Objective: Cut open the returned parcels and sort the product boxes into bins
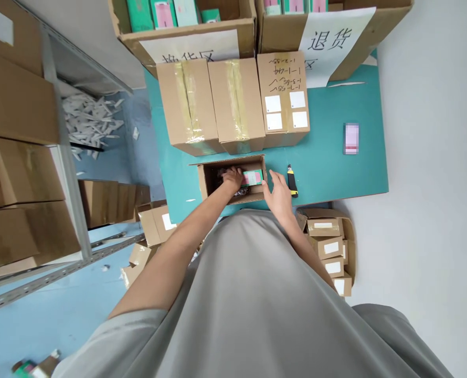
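An open cardboard carton (pixel 233 200) stands at the near edge of the teal table. Inside, on its right side, lies a small green, white and pink box (pixel 253 177). Dark crumpled packing material (pixel 242 192) shows beside and below this box. My left hand (pixel 232 177) reaches into the carton, just left of the small box, its fingers spread and bent down over the packing; their tips are partly hidden. At the carton's right wall is my right hand (pixel 277 193), open, fingers apart and nothing in it. A yellow-and-black utility knife (pixel 292 181) lies to its right.
Taped cartons (pixel 236 100) stand in a row behind the open carton. Larger boxes (pixel 190 39) of green packages are at the back. A pink phone-like item (pixel 351 138) lies at the right. Shelving (pixel 66 142) borders the left; small cartons (pixel 331 247) fill a box below the table.
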### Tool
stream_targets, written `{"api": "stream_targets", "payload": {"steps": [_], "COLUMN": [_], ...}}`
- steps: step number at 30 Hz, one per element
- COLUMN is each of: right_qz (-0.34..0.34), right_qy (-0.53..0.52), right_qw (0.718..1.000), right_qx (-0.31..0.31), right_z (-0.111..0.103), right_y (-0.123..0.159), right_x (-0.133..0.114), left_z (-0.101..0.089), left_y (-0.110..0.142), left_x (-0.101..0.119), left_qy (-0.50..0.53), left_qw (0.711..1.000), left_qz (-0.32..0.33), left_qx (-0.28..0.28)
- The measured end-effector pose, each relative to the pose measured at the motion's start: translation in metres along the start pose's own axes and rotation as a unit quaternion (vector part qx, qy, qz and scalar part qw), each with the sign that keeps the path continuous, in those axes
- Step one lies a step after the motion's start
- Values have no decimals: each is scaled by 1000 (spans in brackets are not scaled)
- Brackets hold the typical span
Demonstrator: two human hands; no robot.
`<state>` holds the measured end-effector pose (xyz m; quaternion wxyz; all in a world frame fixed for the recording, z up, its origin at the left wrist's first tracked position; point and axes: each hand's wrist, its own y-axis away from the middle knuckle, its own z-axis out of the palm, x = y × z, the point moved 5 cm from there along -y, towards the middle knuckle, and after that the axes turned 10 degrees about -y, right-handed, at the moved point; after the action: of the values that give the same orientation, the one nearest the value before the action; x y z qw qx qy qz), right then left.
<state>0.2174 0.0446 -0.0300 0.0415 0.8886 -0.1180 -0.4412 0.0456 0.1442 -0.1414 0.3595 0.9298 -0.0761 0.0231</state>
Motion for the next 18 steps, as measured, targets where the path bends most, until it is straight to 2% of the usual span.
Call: {"api": "stream_targets", "payload": {"steps": [5, 12, 15, 18], "right_qz": [2, -53, -90, -117], "right_qy": [-3, -17, -17, -11], "right_qw": [1000, 998, 996, 993], "right_qx": [-1, -4, -7, -22], "right_z": [-3, -14, -24, -32], "right_y": [1, -3, -4, -6], "right_x": [2, -11, -24, -37], "left_z": [2, -24, -36, -51], "left_y": [14, 32, 54, 86], "left_x": [0, -5, -12, -21], "left_qy": [-14, -35, -20, 17], "left_qw": [1000, 999, 997, 988], "left_qz": [22, 30, 35, 45], "left_qx": [-6, 16, 60, 146]}}
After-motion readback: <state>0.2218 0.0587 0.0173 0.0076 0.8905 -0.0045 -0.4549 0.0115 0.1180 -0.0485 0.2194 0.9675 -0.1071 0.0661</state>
